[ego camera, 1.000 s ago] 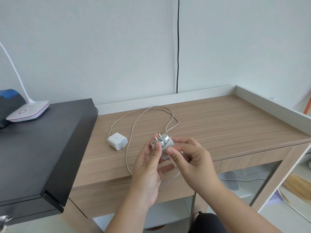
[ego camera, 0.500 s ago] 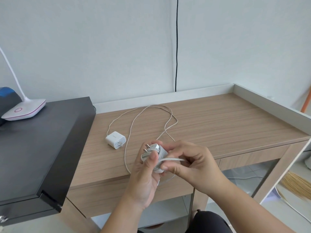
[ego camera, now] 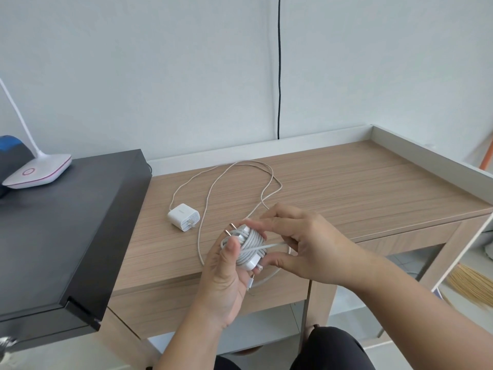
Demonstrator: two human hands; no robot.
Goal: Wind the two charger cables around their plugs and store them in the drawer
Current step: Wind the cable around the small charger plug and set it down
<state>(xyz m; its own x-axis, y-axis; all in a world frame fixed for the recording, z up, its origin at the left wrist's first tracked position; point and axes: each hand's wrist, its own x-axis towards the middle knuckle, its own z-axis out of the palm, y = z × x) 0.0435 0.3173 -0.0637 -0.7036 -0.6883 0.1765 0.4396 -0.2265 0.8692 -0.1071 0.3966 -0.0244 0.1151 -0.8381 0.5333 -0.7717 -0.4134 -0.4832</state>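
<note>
Seemingly, left hand [ego camera: 226, 279] grips wound charger [ego camera: 249, 249], right hand [ego camera: 298, 244] beside.

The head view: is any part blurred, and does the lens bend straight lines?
In the head view, the right hand's fingertips are smeared by motion, while the left hand and the wound charger are sharp. The wide lens bows the black cord on the wall slightly. Light is soft and even, with no glare on the desk.
</note>
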